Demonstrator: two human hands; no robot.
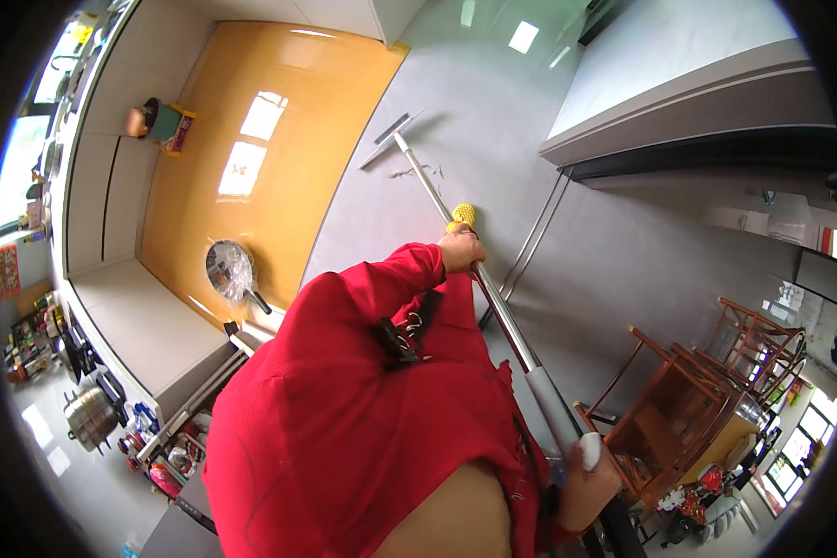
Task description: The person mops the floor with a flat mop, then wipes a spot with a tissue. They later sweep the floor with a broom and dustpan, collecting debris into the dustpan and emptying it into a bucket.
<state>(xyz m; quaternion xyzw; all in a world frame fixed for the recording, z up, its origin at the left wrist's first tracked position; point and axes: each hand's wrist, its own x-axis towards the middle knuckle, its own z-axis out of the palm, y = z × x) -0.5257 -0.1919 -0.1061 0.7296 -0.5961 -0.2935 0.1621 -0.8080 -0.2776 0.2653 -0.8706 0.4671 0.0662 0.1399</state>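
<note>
My left hand (462,250) is wrapped round the metal pole of a long-handled floor squeegee (502,316). Lower down, at the grey grip and white end cap of the same pole, my right hand (586,486) is closed. The pole slants up and left to a wide, flat squeegee head (387,139), which rests on the grey floor near the orange-yellow floor's edge. A thin line of dark debris (418,172) lies just beside the head. One yellow textured slipper (463,216) shows past my left hand. Red sleeves and a red garment cover my arms and body.
A lidded frying pan (232,268) and a green bin (163,124) stand on the orange-yellow floor (279,112) by white cabinets (149,316). Sliding-door tracks (537,228) cross the floor. Wooden chairs (670,409) are at the right, below a large grey panel (670,93).
</note>
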